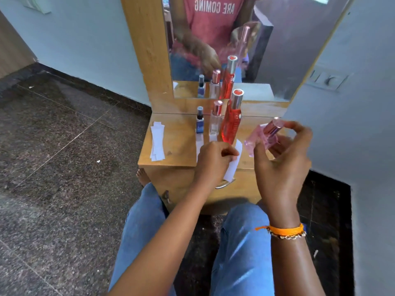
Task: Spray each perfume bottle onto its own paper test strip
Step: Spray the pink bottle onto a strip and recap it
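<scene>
now pink bottle tilted, cap up-right

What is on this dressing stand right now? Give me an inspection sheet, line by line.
Surface: small wooden stand below a mirror.
Job's things: blue bottle, clear bottle and tall red bottle upright in a row; strips lie before the blue and clear ones; spare strips at the left edge.
Clutter: nothing seen.
Hands: left hand pinches a paper strip; right hand holds a tilted pink bottle.
Cables: nothing seen.
Surroundings: dark stone floor, wall switch panel.
</scene>
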Tool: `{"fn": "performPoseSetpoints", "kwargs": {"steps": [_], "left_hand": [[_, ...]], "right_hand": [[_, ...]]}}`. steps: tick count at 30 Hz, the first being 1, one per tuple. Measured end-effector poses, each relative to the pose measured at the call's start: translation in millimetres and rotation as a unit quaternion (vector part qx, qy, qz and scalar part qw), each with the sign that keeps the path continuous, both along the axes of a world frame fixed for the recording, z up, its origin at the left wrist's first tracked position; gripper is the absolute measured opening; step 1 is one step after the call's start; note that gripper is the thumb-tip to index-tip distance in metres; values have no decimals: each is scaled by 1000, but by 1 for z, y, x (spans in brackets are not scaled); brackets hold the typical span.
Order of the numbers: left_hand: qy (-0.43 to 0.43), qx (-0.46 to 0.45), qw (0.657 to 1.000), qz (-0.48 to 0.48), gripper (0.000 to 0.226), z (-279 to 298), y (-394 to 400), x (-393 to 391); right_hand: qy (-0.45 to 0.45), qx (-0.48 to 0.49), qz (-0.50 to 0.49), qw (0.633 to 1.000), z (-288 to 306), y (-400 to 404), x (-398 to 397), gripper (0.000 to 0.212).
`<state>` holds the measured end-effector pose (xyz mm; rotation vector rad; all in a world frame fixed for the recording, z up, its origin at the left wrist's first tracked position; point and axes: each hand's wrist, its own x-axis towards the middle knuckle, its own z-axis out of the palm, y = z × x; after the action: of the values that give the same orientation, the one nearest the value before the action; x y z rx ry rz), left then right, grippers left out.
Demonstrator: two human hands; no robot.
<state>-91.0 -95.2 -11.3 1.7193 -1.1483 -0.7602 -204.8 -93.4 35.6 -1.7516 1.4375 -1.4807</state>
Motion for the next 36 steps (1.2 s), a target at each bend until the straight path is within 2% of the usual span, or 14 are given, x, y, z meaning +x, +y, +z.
{"fn": "performPoseSetpoints", "kwargs": {"steps": [4,11,15,18,21,24,26,28,30,34,36], "left_hand": [[-33,15,999,-1,25,-5,-16,-22],[-214,-21,976,-23,24,-11,-20,-32],[-233,-52,971,-24,25,-8,-13,-35],[-206,-70,976,-17,27,-5,-5,-38],[-136,-88,987,2,26,6,7,-39],[23,-70,995,-69,24,16,16,-35],[131,-39,983,-125,13,20,20,-30],[193,-30,971,-137,11,17,21,-26],[176,-42,976,-119,16,14,22,-24],[104,-46,988,-102,26,13,23,-24],[81,-45,990,-104,27,12,25,-24]], "right_hand": [[-12,14,-20,1000,-6,-6,-14,38],[-7,34,9,999,-17,-13,-21,38],[1,69,33,997,-21,-16,-23,42],[12,93,60,994,-23,-19,-28,37],[3,134,115,984,-21,-23,-36,28],[-58,187,221,955,-17,-22,-40,26],[-71,195,261,943,-14,-19,-39,27],[-59,206,276,937,-11,-16,-38,26],[-44,218,274,936,-10,-14,-37,22],[-28,180,172,968,-12,-17,-28,13],[-41,173,164,970,-14,-19,-24,15]]}}
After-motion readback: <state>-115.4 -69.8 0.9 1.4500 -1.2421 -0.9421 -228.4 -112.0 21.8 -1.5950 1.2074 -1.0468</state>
